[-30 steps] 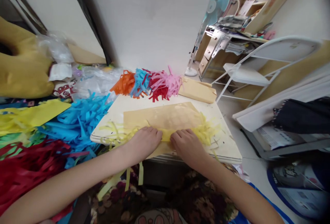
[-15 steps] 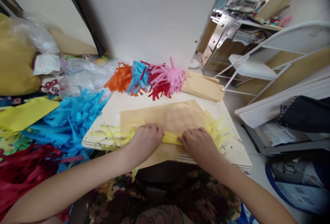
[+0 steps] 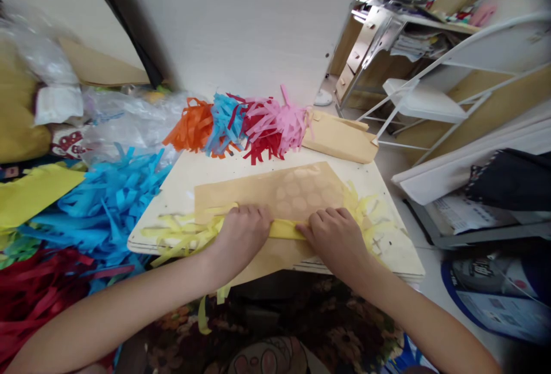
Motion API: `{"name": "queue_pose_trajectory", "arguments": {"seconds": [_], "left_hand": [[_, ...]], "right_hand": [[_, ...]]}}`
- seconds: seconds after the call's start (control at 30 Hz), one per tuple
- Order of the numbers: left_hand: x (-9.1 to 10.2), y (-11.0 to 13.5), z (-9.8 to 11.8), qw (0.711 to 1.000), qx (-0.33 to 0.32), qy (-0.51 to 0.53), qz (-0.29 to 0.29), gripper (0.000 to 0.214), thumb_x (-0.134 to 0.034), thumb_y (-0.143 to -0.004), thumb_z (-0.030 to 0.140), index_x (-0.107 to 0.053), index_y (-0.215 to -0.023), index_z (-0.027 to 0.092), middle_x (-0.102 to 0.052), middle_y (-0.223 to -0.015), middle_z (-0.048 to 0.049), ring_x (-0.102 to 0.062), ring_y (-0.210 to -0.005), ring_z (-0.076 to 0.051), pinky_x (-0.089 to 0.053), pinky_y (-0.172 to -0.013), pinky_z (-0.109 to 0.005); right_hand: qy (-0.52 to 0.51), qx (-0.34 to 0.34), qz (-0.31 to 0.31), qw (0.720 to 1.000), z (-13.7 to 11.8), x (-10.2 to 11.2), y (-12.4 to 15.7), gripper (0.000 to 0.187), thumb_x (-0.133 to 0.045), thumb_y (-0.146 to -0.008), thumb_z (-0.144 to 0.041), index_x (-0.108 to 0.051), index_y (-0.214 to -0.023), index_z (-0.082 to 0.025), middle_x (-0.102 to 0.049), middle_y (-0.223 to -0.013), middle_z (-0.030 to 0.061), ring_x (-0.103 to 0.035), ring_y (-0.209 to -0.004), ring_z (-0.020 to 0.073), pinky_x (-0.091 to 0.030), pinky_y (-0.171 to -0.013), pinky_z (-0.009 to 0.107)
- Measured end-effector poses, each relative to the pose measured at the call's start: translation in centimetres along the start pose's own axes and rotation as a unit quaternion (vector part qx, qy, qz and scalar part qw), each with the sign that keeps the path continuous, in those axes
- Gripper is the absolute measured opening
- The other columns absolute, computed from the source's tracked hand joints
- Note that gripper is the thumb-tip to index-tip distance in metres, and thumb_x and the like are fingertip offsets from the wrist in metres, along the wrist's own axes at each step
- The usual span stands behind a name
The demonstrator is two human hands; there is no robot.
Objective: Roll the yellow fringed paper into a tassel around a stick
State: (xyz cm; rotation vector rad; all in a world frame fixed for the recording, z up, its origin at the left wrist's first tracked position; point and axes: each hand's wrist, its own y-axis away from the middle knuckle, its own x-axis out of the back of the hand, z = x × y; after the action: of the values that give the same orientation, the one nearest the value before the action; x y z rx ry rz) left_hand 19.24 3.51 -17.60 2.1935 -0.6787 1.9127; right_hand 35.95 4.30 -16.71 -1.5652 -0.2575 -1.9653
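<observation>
A strip of yellow tissue paper, rolled in its middle and fringed at both ends, lies across a brown paper sheet. My left hand is closed around the roll left of its middle. On the right part of the roll, my right hand is closed with its knuckles up. A short yellow stretch shows between the hands. Loose yellow fringe spreads out past the left hand, and more fans out past the right. Pale round marks show on the brown sheet, which hangs over the table's front edge.
Orange, light blue, red and pink paper tassels line the back of the white table. A folded brown paper bag lies beside them. Blue fringed paper and red strips are heaped at left. A white folding chair stands at right.
Both hands keep their hold on the yellow roll and have barely moved on it. The whole view has shifted slightly, and more yellow fringe hangs below the left forearm.
</observation>
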Motion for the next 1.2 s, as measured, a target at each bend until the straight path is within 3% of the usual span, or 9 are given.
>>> {"name": "queue_pose_trajectory", "arguments": {"seconds": [0.43,0.63,0.83,0.93,1.0,1.1,1.2], "left_hand": [[0.7,0.8,0.1,0.999,-0.029,-0.036,-0.003,0.027,-0.031,-0.081,0.016,-0.052,-0.065,0.009,-0.054,-0.056,-0.0108,-0.055,-0.053,-0.021,-0.038,-0.043,-0.027],[0.5,0.2,-0.1,0.999,-0.024,-0.007,-0.028,0.025,-0.035,-0.080,0.017,-0.055,-0.068,0.008,-0.056,-0.056,-0.0110,-0.057,-0.052,-0.020,-0.036,-0.041,-0.024],[0.7,0.2,0.2,0.999,-0.030,-0.006,-0.009,0.020,-0.035,-0.075,0.005,-0.054,-0.070,0.007,-0.056,-0.058,-0.0119,-0.055,-0.054,-0.022,-0.037,-0.044,-0.028],[0.9,0.2,0.6,0.999,-0.041,-0.015,0.008,0.021,-0.034,-0.073,0.002,-0.054,-0.074,0.007,-0.056,-0.069,-0.0138,-0.054,-0.067,-0.024,-0.040,-0.056,-0.035],[0.9,0.2,0.7,0.998,-0.055,-0.023,0.038,0.022,-0.033,-0.074,0.004,-0.055,-0.080,0.008,-0.056,-0.084,-0.0146,-0.052,-0.079,-0.025,-0.039,-0.068,-0.041],[0.5,0.3,0.5,0.993,-0.066,-0.040,0.094,0.025,-0.034,-0.076,0.008,-0.055,-0.089,0.009,-0.051,-0.105,-0.0136,-0.046,-0.093,-0.027,-0.031,-0.082,-0.050],[0.0,0.3,-0.3,0.991,-0.068,-0.051,0.108,0.026,-0.036,-0.076,0.012,-0.054,-0.095,0.008,-0.051,-0.107,-0.0136,-0.043,-0.096,-0.029,-0.027,-0.084,-0.055]], "right_hand": [[-0.008,-0.009,-0.013,1.000,-0.1,0.6,0.4,0.025,-0.053,-0.075,-0.030,-0.057,-0.057,-0.013,-0.057,-0.059,0.0035,-0.049,-0.061,0.0175,-0.023,-0.058,0.028],[-0.005,-0.030,-0.050,0.998,-0.3,0.7,0.2,0.026,-0.052,-0.077,-0.031,-0.059,-0.060,-0.013,-0.060,-0.063,0.0045,-0.051,-0.064,0.0186,-0.026,-0.059,0.028],[0.011,-0.055,-0.043,0.998,-0.7,1.3,0.0,0.023,-0.053,-0.075,-0.029,-0.059,-0.060,-0.012,-0.058,-0.059,0.0067,-0.052,-0.062,0.0203,-0.032,-0.059,0.031],[0.028,-0.068,-0.011,0.997,-2.5,1.2,0.4,0.018,-0.044,-0.078,-0.014,-0.060,-0.073,-0.009,-0.059,-0.071,0.0097,-0.052,-0.074,0.0229,-0.033,-0.072,0.037],[0.018,-0.033,0.043,0.998,-4.1,0.6,0.9,0.024,-0.036,-0.079,-0.009,-0.059,-0.086,-0.008,-0.058,-0.087,0.0114,-0.049,-0.088,0.0228,-0.027,-0.086,0.038],[-0.054,0.031,0.089,0.994,-6.0,-0.6,1.9,0.033,-0.033,-0.082,-0.021,-0.052,-0.104,-0.004,-0.049,-0.110,0.0131,-0.038,-0.106,0.0227,-0.021,-0.095,0.038],[-0.109,0.025,0.062,0.992,-6.1,-1.4,2.8,0.051,-0.036,-0.081,-0.038,-0.043,-0.114,0.000,-0.040,-0.120,0.0159,-0.030,-0.114,0.0238,-0.020,-0.097,0.038]]}}
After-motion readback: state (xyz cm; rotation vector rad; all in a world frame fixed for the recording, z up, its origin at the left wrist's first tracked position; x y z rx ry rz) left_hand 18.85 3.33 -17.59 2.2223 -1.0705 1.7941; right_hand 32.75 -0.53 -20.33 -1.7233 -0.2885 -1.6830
